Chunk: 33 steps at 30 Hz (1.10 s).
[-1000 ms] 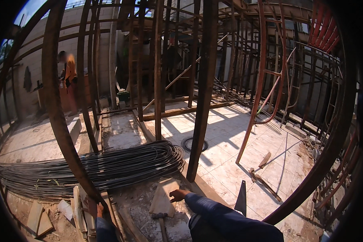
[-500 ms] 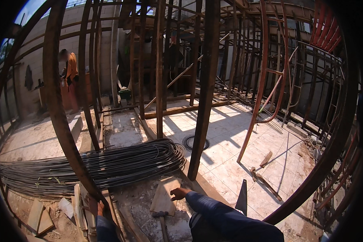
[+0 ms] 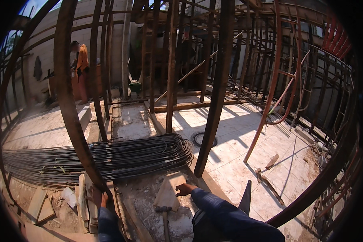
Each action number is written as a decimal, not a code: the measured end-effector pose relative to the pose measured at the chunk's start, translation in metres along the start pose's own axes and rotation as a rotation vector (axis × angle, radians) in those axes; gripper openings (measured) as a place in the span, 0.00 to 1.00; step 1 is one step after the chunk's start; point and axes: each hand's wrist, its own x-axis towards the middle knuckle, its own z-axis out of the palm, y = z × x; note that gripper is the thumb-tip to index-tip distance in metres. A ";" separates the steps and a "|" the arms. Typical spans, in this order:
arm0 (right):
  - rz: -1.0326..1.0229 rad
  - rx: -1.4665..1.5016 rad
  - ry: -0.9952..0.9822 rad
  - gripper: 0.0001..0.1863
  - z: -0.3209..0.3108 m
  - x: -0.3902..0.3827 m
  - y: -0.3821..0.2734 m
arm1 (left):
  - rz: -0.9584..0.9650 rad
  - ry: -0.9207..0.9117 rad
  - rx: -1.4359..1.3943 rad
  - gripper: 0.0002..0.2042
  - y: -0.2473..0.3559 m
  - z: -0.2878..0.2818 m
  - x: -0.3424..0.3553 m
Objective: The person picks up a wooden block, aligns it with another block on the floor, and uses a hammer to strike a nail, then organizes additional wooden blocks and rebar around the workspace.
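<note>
My left hand [image 3: 104, 199] is at the lower left, closed against the lower part of a dark upright wooden post [image 3: 80, 139]; its fingers are partly hidden. Several wood offcuts [image 3: 82, 197] stand just left of it. My right hand [image 3: 185, 189] reaches forward over a flat pale piece of wood [image 3: 169, 193], fingers slightly bent and apart, with nothing visible in them. Below that piece lies a hammer [image 3: 165, 220], its handle toward me. A handsaw blade [image 3: 245, 197] sticks up beside my right forearm.
A big bundle of dark steel rods [image 3: 121, 157] lies across the left. Upright posts [image 3: 218, 80] and a red metal frame [image 3: 276, 72] stand ahead. Wood scraps [image 3: 270, 185] lie on the tiled floor [image 3: 226, 177]. A person in orange [image 3: 82, 58] stands at the far left.
The whole scene has shifted slightly right and, in the lower part, up as the view turned. Both hands keep nearly the same places beside the post and over the pale wood.
</note>
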 end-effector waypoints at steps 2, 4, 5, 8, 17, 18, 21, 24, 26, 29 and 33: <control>-0.004 -0.009 -0.006 0.32 0.000 -0.001 -0.001 | -0.005 0.037 -0.005 0.45 0.001 -0.001 0.000; 0.002 -0.028 0.033 0.32 0.005 -0.001 0.009 | -0.015 0.127 -0.018 0.45 0.006 -0.002 0.005; 0.011 -0.028 0.037 0.32 0.008 -0.001 0.014 | -0.018 0.174 -0.024 0.45 0.008 -0.002 0.006; 0.002 0.003 0.010 0.32 0.006 0.003 0.010 | -0.059 0.361 -0.029 0.45 0.002 -0.013 0.012; 0.024 -0.002 0.055 0.31 0.013 0.005 0.020 | -0.093 0.455 0.005 0.45 0.002 -0.008 0.028; 0.027 0.006 0.028 0.31 0.011 0.005 0.014 | -0.102 0.455 0.018 0.44 -0.001 -0.010 0.027; 0.031 0.013 0.006 0.31 0.006 0.004 0.004 | -0.111 0.450 0.029 0.44 -0.002 -0.009 0.026; 0.043 0.026 -0.011 0.31 0.008 0.002 0.007 | -0.113 0.445 0.036 0.44 0.002 -0.007 0.026; 0.019 0.010 -0.005 0.32 0.008 0.001 0.009 | -0.111 0.444 0.036 0.44 0.004 -0.005 0.027; 0.011 -0.005 -0.014 0.32 0.007 0.002 0.008 | -0.110 0.450 0.040 0.44 0.003 -0.006 0.026; 0.007 -0.007 -0.013 0.32 0.007 0.004 0.007 | -0.117 0.463 0.047 0.44 0.000 -0.008 0.025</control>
